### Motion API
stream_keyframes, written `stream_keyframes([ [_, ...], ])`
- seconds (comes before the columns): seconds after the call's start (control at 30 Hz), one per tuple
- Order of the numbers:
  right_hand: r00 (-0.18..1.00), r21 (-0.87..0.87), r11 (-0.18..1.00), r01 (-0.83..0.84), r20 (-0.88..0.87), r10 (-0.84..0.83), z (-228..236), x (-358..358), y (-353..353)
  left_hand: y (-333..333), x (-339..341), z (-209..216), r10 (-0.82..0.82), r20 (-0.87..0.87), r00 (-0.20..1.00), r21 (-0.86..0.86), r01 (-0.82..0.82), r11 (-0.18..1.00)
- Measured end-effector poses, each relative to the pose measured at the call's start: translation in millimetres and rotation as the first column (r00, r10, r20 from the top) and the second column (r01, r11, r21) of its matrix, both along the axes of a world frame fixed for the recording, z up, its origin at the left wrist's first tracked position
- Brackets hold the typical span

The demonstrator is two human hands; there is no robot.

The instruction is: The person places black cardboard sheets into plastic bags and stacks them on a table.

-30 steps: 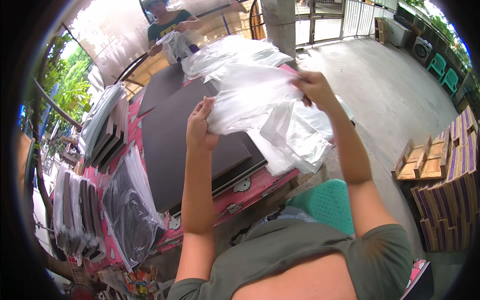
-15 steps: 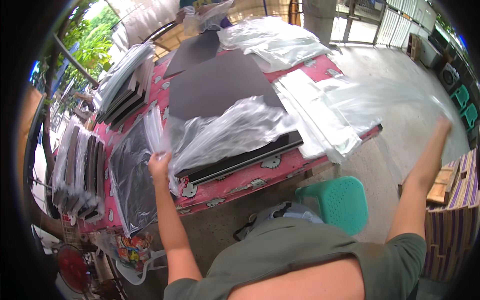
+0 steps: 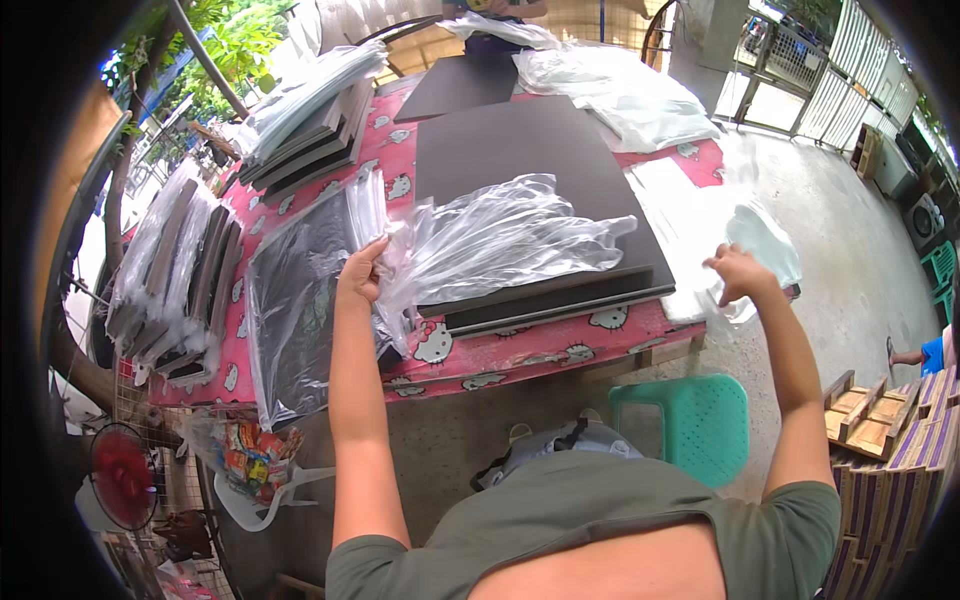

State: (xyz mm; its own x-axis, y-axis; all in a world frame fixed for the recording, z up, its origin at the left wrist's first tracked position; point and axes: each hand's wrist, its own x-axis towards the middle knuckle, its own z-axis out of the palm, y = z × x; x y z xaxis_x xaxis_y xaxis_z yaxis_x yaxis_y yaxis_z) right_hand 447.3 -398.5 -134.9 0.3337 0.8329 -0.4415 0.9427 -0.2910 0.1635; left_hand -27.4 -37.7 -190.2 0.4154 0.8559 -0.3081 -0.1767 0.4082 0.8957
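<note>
My left hand [image 3: 363,270] is closed on the gathered edge of a crumpled clear plastic bag [image 3: 530,235]. That bag lies spread over the near end of a stack of dark flat boards [image 3: 510,140]. Just left of this hand, a dark board in clear plastic wrap [image 3: 300,310] rests on the table. My right hand [image 3: 742,274] is over the table's right side, fingers bent and apart, nothing visibly gripped. Under and beside it are white plastic sheets [image 3: 665,225] and a loose translucent piece [image 3: 765,245].
Wrapped boards [image 3: 180,280] stand at the left edge of the pink patterned table [image 3: 545,358]; more boards [image 3: 320,135] are stacked behind. A green stool [image 3: 705,425] stands at the front, cartons [image 3: 890,500] at right. Across the table is another person [image 3: 500,40].
My right hand has swung inward from far right, and the plastic stretched out beside it has dropped near the table. My left hand keeps its hold on the clear bag.
</note>
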Motion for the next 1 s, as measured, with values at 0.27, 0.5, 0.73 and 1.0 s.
stream_keyframes([
  [0.27, 0.471, 0.961, 0.238, -0.139, -0.147, 0.87, 114.0, -183.5, 170.8, -116.8, 35.6, 126.9, -0.467, 0.219, 0.857, 0.322, 0.388, 0.863],
  [0.5, 0.487, 0.821, 0.54, 0.184, -0.554, 0.676, 119.2, -242.0, 189.0, -138.9, 32.3, 138.9, 0.019, 0.38, 0.925, 0.591, -0.258, 0.764],
  [0.73, 0.519, 0.873, 0.283, 0.398, -0.469, 0.715, 120.7, -228.7, 165.7, -146.4, 80.7, 140.4, -0.016, 0.687, 0.726, 0.284, -0.248, 0.926],
  [1.0, -0.128, 0.445, 0.689, 0.573, -0.781, 0.611, 130.7, -200.0, 103.8, -181.5, 98.5, 128.9, -0.205, 0.139, 0.969, 0.637, 0.071, 0.768],
])
